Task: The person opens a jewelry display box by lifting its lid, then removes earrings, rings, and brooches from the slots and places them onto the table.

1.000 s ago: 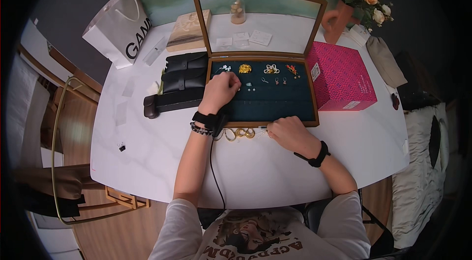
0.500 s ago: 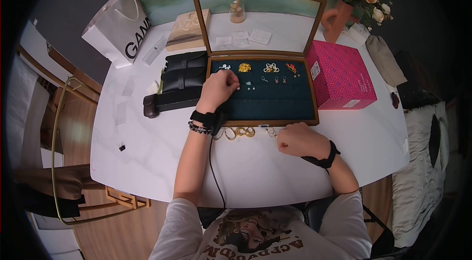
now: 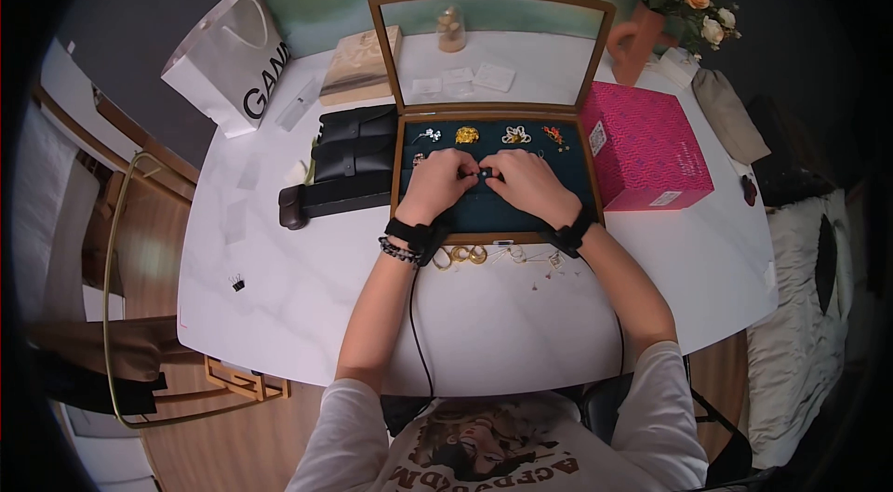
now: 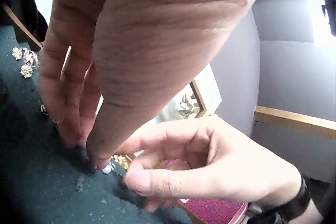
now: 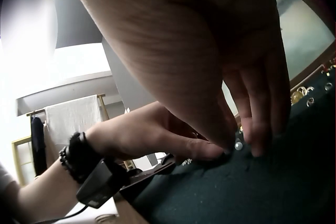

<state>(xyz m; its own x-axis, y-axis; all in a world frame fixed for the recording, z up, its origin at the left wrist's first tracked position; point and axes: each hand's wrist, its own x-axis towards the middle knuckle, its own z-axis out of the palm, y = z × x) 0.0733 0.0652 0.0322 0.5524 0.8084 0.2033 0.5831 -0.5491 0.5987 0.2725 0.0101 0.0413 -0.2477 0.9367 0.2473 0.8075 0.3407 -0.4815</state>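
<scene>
Over the dark green velvet of a wooden jewelry box, both hands meet at a small pearl earring. My left hand has its thumb tip right at the pearl, its fingers bent down to the velvet. My right hand comes in from the other side, with the pearl between its thumb and fingertips in the right wrist view. Behind the hands lie a silver piece, a gold piece, a white beaded piece and an orange-red piece. Flower-shaped earrings lie beside my left hand.
Gold hoops, thin chains and small studs lie before the box. Black cases stand left, a pink box right. The glazed lid stands raised. A cable hangs by the left forearm.
My right hand has left the jewelry at the box's front edge and moved up and left over the velvet. My left hand has shifted slightly right; the two now meet.
</scene>
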